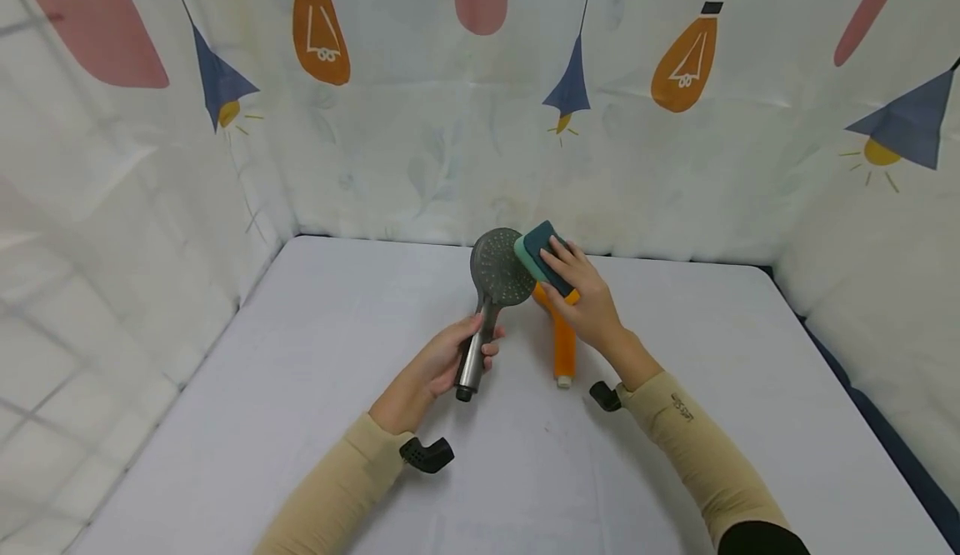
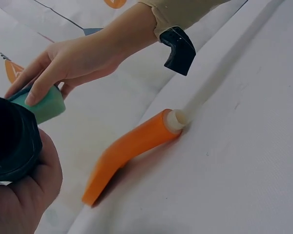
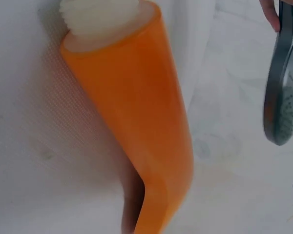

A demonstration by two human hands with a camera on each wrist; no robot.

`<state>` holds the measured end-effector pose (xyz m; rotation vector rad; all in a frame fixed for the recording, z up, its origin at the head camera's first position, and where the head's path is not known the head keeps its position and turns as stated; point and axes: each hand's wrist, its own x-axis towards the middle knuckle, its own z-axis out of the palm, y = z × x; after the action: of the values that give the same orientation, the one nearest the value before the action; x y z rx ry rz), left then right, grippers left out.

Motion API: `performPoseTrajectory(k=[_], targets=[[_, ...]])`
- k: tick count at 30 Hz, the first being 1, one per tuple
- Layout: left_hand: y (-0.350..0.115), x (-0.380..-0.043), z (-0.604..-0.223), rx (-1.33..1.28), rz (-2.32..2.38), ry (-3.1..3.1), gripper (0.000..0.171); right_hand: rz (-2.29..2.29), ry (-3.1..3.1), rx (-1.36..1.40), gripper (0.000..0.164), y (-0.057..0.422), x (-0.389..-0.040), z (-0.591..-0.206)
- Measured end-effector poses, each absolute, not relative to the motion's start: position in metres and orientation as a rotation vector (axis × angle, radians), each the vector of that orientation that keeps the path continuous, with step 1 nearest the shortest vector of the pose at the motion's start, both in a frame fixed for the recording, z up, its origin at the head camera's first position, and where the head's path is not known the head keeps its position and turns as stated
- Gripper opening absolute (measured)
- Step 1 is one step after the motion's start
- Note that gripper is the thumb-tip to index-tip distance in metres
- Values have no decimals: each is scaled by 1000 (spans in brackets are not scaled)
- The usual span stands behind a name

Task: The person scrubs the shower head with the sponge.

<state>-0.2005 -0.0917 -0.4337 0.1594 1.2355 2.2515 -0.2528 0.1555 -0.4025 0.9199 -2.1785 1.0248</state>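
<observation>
My left hand (image 1: pixel 438 357) grips the handle of a grey shower head (image 1: pixel 498 267), its round perforated face tilted up. A sponge (image 1: pixel 546 253), light green with a dark teal layer, is held in my right hand (image 1: pixel 588 303) and overlaps the right edge of that face in the head view. Below the right hand, an orange shower head (image 1: pixel 564 345) with a whitish threaded end lies on the table, its head partly hidden by the hand and sponge. In the left wrist view, the dark open handle end (image 2: pixel 14 141) fills the left side.
The white-covered table (image 1: pixel 360 313) reaches back to a white curtain (image 1: pixel 450 147) printed with lamps and bulbs. Similar cloth hangs along both sides. A black device (image 1: pixel 427 455) is at the left wrist, another (image 1: pixel 604 397) at the right.
</observation>
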Motion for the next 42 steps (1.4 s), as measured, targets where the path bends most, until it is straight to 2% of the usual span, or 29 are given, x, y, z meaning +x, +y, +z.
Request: performPoseTrajectory(k=[15, 29, 38, 42], targets=[[-93, -200, -438, 223, 2204, 1344, 53, 793, -2150, 1014, 53, 146, -271, -409], [-95, -199, -433, 243, 2196, 1406, 51, 645, -2130, 1083, 52, 134, -268, -412], [-94, -200, -436, 256, 2151, 1469, 50, 571, -2065, 1279, 55, 135, -265, -413], [-94, -201, -434, 272, 2131, 1500, 51, 608, -2105, 1194, 54, 144, -271, -409]])
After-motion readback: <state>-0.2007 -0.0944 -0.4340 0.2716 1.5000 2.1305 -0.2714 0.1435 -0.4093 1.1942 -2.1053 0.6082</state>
